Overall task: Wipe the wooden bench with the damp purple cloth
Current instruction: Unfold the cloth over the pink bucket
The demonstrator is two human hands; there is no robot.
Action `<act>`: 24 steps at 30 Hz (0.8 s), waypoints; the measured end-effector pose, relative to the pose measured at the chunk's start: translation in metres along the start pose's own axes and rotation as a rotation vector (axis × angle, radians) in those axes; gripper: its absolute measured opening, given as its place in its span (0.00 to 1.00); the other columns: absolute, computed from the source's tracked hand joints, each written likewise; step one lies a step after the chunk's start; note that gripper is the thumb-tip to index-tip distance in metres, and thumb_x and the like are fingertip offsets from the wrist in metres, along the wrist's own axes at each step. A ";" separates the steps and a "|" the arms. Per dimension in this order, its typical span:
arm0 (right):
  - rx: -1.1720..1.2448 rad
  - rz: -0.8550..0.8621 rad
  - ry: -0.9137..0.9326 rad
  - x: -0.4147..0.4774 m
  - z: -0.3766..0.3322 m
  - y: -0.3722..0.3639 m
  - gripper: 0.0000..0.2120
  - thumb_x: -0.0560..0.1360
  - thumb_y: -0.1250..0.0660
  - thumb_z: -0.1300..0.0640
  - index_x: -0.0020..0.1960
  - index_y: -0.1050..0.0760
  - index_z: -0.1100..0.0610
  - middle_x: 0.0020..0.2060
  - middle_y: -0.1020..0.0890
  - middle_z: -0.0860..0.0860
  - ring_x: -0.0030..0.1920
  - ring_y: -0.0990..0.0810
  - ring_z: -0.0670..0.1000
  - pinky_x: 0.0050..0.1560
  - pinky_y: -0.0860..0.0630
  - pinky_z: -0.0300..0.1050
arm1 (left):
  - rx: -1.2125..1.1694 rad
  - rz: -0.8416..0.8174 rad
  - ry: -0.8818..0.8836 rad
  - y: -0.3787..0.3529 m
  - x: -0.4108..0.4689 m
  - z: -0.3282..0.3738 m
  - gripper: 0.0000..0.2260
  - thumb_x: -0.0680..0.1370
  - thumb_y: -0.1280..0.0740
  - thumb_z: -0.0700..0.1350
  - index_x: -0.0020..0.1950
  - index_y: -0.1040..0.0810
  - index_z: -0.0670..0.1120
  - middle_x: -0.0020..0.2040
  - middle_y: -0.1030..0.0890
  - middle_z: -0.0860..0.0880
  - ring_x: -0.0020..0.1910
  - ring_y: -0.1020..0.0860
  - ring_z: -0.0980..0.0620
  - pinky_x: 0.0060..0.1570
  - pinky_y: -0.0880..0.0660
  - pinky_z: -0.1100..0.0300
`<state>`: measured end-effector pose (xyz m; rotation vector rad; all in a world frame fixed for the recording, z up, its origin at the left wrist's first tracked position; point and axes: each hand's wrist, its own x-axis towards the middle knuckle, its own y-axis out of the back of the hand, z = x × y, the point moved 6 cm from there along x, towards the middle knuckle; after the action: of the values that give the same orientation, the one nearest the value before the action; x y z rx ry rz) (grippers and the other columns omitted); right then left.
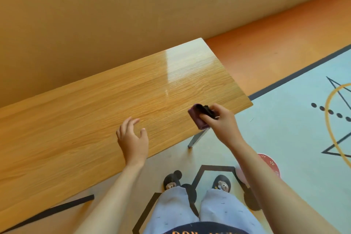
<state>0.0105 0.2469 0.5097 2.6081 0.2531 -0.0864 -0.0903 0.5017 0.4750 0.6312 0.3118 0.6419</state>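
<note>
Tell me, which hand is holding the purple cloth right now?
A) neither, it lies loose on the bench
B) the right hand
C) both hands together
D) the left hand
B: the right hand has its fingers closed on the folded purple cloth near the bench end, while the left hand is spread open and holds nothing.

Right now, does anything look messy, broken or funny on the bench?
Nothing looks spilled or broken. The wooden bench is bare and shiny, with no marks. The only odd bit: the purple cloth is bunched small in the right hand near the bench's front corner, not spread flat for wiping. The left hand is open above the wood.
</note>
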 end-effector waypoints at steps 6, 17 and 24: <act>0.430 0.052 -0.073 -0.013 -0.022 0.091 0.02 0.74 0.32 0.61 0.47 0.22 0.58 0.37 0.19 0.54 0.39 0.22 0.47 0.42 0.29 0.41 | -0.291 -0.468 -0.190 -0.046 -0.026 0.148 0.16 0.79 0.36 0.43 0.65 0.27 0.54 0.60 0.26 0.61 0.64 0.31 0.61 0.65 0.34 0.60; 0.619 0.100 -0.056 -0.069 -0.011 0.237 0.08 0.75 0.35 0.59 0.53 0.23 0.58 0.40 0.17 0.57 0.41 0.20 0.52 0.43 0.24 0.42 | -0.505 -0.901 -0.544 -0.129 -0.139 0.308 0.11 0.76 0.30 0.40 0.57 0.22 0.49 0.51 0.18 0.50 0.53 0.19 0.55 0.57 0.24 0.58; 0.571 0.220 0.003 -0.089 0.012 0.313 0.06 0.73 0.33 0.55 0.47 0.21 0.57 0.40 0.17 0.56 0.43 0.20 0.51 0.56 0.27 0.50 | -0.574 -0.926 -0.608 -0.175 -0.186 0.352 0.08 0.74 0.30 0.45 0.51 0.22 0.45 0.54 0.19 0.49 0.55 0.21 0.50 0.60 0.24 0.52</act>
<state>-0.0160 -0.0394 0.6620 3.1833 -0.0756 -0.0872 0.0077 0.1152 0.6501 0.0616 -0.1660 -0.3633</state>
